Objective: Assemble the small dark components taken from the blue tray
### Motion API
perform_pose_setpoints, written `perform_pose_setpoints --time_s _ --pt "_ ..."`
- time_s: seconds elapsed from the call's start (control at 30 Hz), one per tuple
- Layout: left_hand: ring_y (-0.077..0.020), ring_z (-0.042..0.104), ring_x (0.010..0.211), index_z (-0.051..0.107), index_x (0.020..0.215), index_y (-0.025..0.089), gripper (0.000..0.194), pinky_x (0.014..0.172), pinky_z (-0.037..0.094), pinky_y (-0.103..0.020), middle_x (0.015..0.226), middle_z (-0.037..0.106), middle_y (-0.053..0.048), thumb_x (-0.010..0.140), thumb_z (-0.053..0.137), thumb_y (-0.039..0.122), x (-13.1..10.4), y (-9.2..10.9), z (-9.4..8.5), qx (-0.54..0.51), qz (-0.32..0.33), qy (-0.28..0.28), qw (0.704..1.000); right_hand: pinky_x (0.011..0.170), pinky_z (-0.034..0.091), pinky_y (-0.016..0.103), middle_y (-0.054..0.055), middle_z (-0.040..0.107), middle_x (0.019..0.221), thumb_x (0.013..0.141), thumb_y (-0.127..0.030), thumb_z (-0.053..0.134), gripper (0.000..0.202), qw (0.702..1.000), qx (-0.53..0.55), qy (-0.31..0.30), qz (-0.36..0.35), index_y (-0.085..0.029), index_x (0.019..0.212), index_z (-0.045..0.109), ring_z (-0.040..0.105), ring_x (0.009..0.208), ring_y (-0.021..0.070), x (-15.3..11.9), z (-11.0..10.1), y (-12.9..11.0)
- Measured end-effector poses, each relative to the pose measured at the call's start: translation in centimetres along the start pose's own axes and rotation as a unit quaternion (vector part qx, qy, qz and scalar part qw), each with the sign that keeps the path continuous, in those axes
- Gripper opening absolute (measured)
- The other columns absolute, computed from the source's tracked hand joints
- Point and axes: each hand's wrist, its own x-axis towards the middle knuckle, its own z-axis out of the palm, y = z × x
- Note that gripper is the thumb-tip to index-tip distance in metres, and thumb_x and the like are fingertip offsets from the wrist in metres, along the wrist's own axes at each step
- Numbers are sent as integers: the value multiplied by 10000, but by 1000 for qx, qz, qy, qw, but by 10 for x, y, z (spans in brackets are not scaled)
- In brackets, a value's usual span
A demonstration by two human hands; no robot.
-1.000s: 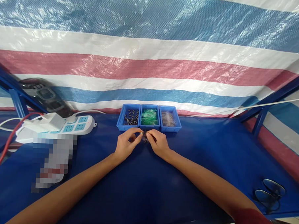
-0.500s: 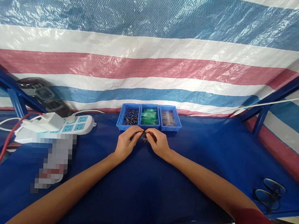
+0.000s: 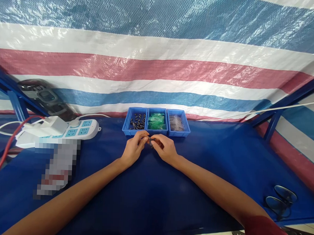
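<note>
Both hands meet just in front of three small blue bins. My left hand [image 3: 133, 147] is closed in a pinch, its thumb and forefinger by a small dark part [image 3: 151, 141]. My right hand [image 3: 164, 147] is closed on that part from the other side; its exact kind is too small to make out. Right behind the hands, the left bin [image 3: 126, 127] holds several small black and metal pieces [image 3: 139, 121]. Green packets [image 3: 157, 121] lie in the middle bin [image 3: 157, 130]. In the right bin [image 3: 179, 133] are clear plastic bags [image 3: 175, 123].
A white power strip [image 3: 86, 130] with adapters and a red cable [image 3: 7, 152] lies at the left, a blurred-out object [image 3: 58, 168] before it. Glasses [image 3: 280, 201] rest near the right front edge. Blue frame posts [image 3: 273, 126] and a striped sheet [image 3: 159, 69] bound the blue table [image 3: 142, 203].
The left fingertips have drawn slightly away from the right ones, and more of the small dark part shows between them. The view has shifted a little.
</note>
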Motion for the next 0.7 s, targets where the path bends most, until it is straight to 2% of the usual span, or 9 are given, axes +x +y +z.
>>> perform_pose_setpoints --time_s 0.3,0.4,0.53,0.7 --pt "-80 488 521 485 1086 203 237 497 411 -187 727 584 22 943 413 378 -2 4 0 35 9 -33 999 625 459 272 38 634 788 940 -335 472 197 1000 3 -13 -5 -194 962 607 569 646 157 0 1 1" --pt "-71 487 507 496 1070 203 220 506 412 -194 774 586 14 942 419 365 -1 5 -1 59 18 0 998 602 439 262 10 593 705 949 -341 447 209 999 14 14 35 -186 934 586 543 594 146 1 0 2" --pt "-60 501 495 500 1040 198 218 505 406 -187 762 548 30 887 538 348 1 5 -1 82 23 69 994 534 388 234 -18 498 622 974 -364 376 277 990 46 79 107 -187 835 538 480 536 126 1 0 6" --pt "-65 546 513 525 1008 203 204 512 419 -186 756 536 41 870 567 347 1 4 -1 75 6 73 994 501 343 211 -19 447 606 981 -398 347 359 984 81 86 137 -195 706 456 434 527 113 2 1 9"
